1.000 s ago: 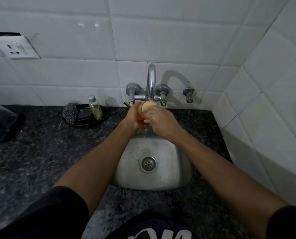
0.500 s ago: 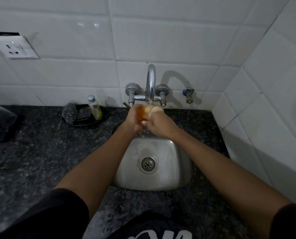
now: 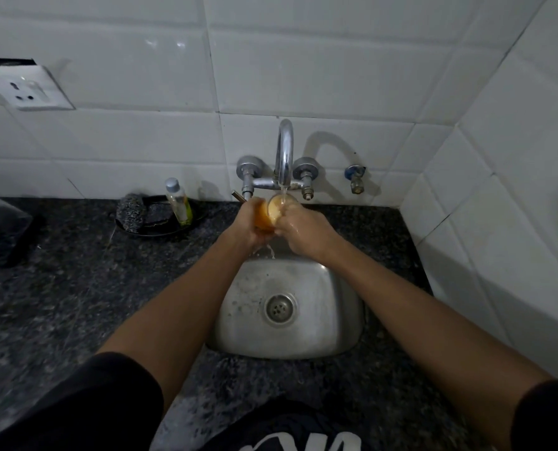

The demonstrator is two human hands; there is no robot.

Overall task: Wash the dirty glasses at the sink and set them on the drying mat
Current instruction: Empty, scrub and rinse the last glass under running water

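Both hands meet on 1 glass under the tap: the left hand has its grip wrapped round the amber body, and the right hand has its fingers curled over the rim side, though how far they reach inside I cannot tell. From the glass, the spout stands at 12 o'clock and its thin stream falls into the tilted mouth; water spills off below into the steel sink, whose drain lies at 6 o'clock. On the dark stone desk, at 9 o'clock from the glass, a black dish carries a scrubber and a small bottle.

I judge this the rinsing step. Next comes tipping the water out, keeping a firm hold on wet glass, and carrying it to the drying mat, which I cannot make out.
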